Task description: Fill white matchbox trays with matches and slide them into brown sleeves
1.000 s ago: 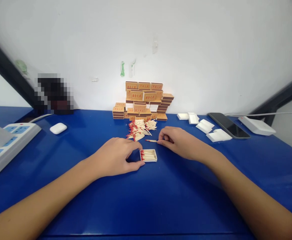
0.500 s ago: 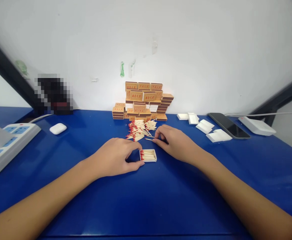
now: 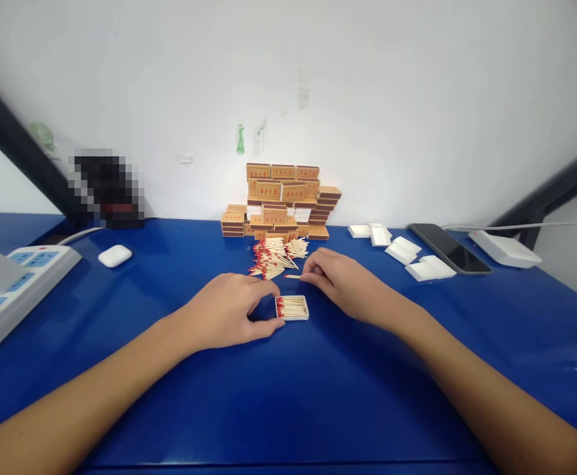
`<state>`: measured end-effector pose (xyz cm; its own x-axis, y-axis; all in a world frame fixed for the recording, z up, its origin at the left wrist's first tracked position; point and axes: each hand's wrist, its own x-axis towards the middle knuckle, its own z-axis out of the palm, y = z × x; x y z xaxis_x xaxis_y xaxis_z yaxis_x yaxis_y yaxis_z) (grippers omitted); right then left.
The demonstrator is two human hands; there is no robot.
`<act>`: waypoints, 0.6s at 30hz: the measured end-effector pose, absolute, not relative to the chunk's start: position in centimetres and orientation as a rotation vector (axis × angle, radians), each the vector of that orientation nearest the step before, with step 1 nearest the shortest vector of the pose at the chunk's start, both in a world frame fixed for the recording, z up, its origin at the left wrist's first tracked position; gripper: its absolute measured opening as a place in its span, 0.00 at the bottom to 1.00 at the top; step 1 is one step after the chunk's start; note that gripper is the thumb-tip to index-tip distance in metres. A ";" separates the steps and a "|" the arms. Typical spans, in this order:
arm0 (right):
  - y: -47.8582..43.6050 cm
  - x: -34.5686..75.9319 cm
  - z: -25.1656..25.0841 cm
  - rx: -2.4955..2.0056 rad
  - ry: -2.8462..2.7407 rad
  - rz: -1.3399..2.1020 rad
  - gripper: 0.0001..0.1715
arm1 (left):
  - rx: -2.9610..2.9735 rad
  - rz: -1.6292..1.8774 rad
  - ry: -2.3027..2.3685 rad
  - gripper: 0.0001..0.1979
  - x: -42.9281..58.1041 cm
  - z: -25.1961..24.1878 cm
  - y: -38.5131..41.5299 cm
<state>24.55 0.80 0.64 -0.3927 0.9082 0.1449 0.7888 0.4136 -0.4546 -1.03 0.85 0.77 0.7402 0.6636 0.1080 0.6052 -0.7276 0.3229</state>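
Observation:
A white matchbox tray [image 3: 299, 318] lies on the blue table, partly filled with red-headed matches [image 3: 293, 306] laid side by side, heads to the left. My left hand [image 3: 236, 310] grips the tray's left end between thumb and forefinger. Just beyond the tray, my right hand [image 3: 330, 277] pinches the plain end of a single match [image 3: 292, 276], whose red head points left. Behind that match lies a loose pile of matches [image 3: 270, 256], with a smaller bunch of matches [image 3: 297, 248] at its right.
Stacked yellow-brown matchboxes [image 3: 282, 191] stand against the wall. Several white trays [image 3: 401, 251] and a phone [image 3: 449, 249] lie to the right, near a white box-shaped device [image 3: 504, 249]. On the left are a white earphone case [image 3: 115, 256] and a power strip [image 3: 45, 277].
My right hand has closed its fingertips on the end of the single match and shifted very slightly left. My left hand stays at the tray.

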 end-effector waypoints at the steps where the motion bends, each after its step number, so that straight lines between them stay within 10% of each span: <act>1: 0.4 24.5 1.1 -1.432 -2.310 0.470 0.08 | 2.675 0.316 0.998 0.14 -1.0 0.8 0.9; 18: -2.3 23.5 1.5 -1.271 -2.528 0.577 0.06 | 2.679 0.326 0.999 0.13 -0.9 0.5 1.1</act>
<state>23.52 -2.26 1.54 -0.5865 0.8086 0.0470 0.7082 0.5402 -0.4546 -0.94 1.13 0.53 0.7379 0.6648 0.1164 0.6058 -0.7284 0.3200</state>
